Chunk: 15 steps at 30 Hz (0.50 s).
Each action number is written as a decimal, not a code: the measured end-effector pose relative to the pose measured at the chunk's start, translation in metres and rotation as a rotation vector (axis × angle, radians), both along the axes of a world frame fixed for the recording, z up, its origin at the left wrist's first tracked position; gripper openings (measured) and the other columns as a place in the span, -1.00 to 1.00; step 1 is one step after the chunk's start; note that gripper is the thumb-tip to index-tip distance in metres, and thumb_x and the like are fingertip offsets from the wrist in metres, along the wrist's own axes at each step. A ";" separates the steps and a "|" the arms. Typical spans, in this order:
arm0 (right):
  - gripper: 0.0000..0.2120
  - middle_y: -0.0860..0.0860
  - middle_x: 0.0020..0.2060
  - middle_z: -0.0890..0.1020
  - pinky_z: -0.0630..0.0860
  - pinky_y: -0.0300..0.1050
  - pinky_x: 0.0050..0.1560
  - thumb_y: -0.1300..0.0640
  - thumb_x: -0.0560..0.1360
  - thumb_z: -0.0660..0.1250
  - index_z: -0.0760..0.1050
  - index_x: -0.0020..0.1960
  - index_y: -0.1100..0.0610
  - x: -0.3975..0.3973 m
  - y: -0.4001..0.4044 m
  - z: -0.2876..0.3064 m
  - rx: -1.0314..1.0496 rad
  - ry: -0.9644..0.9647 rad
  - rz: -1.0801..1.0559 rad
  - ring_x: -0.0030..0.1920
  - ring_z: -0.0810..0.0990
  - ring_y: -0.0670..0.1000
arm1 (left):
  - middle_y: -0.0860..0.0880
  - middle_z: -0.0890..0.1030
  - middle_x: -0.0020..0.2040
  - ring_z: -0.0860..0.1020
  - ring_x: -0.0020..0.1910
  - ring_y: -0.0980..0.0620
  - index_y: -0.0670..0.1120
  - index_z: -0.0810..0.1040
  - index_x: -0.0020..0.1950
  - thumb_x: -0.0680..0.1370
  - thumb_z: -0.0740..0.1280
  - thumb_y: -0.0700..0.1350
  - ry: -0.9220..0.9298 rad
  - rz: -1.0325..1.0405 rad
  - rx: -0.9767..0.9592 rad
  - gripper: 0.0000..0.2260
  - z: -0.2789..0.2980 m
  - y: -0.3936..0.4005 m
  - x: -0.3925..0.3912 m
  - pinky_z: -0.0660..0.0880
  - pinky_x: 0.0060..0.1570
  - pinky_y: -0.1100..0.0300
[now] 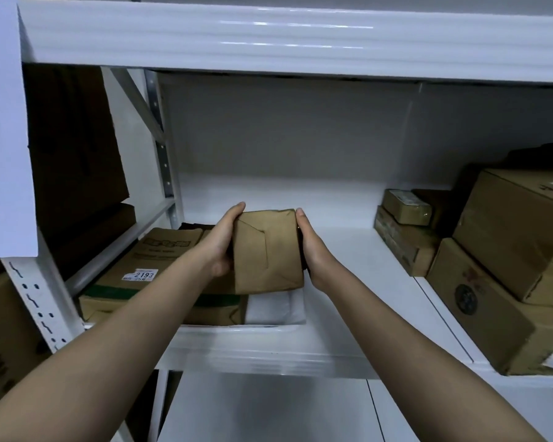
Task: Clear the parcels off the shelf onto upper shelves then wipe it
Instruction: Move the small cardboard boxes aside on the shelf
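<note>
A brown paper-wrapped parcel (pixel 267 252) is held between both palms over the front of the white shelf (pixel 342 250). My left hand (pixel 221 244) presses its left side and my right hand (pixel 312 247) presses its right side. Under and left of the parcel lies a flat brown carton (pixel 147 275) with a white label reading 2193. A white soft package (pixel 275 307) lies just below the held parcel. The upper shelf's white front beam (pixel 268 36) runs across the top of the view.
Stacked cardboard boxes (pixel 505 269) fill the shelf's right end, with two small parcels (pixel 403 224) behind them. A white upright post (pixel 39 304) with slots stands at left, dark cartons (pixel 74 161) beyond it. A white sheet (pixel 0 122) hangs at the far left.
</note>
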State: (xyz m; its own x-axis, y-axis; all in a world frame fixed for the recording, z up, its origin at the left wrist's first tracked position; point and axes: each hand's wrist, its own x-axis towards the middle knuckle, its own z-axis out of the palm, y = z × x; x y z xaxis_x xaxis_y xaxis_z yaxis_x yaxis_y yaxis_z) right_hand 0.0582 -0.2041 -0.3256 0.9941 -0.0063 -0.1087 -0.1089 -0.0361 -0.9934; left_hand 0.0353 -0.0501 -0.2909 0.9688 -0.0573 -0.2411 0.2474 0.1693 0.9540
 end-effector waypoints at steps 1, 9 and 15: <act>-0.21 -0.04 0.06 0.66 0.53 0.00 0.15 -0.61 0.15 0.10 0.60 0.10 -0.11 -0.004 0.000 -0.002 0.000 0.000 -0.003 0.07 0.63 0.00 | -0.10 0.67 -0.10 0.60 -0.06 -0.07 -0.04 0.62 -0.04 0.54 0.19 0.25 -0.010 -0.003 0.004 -0.60 -0.003 0.001 0.001 0.47 -0.10 0.06; -0.55 -0.05 0.15 0.64 0.48 -0.25 -0.02 -0.22 0.60 0.01 0.54 0.25 -0.06 -0.008 -0.002 -0.019 0.095 -0.073 0.065 0.19 0.57 -0.06 | -0.04 0.65 -0.37 0.57 -0.27 0.00 -0.01 0.63 -0.35 0.58 0.16 0.14 -0.061 0.004 -0.090 -0.57 -0.027 0.000 0.003 0.45 -0.15 0.14; -0.59 -0.08 0.01 0.64 0.48 -0.40 -0.26 -0.13 0.63 0.02 0.52 0.23 0.04 -0.007 -0.007 -0.035 0.157 -0.076 0.102 -0.11 0.60 -0.27 | -0.11 0.65 0.05 0.60 -0.02 -0.06 -0.09 0.55 0.22 0.56 0.19 0.14 -0.092 0.015 -0.162 -0.61 -0.044 -0.002 0.001 0.51 0.00 0.08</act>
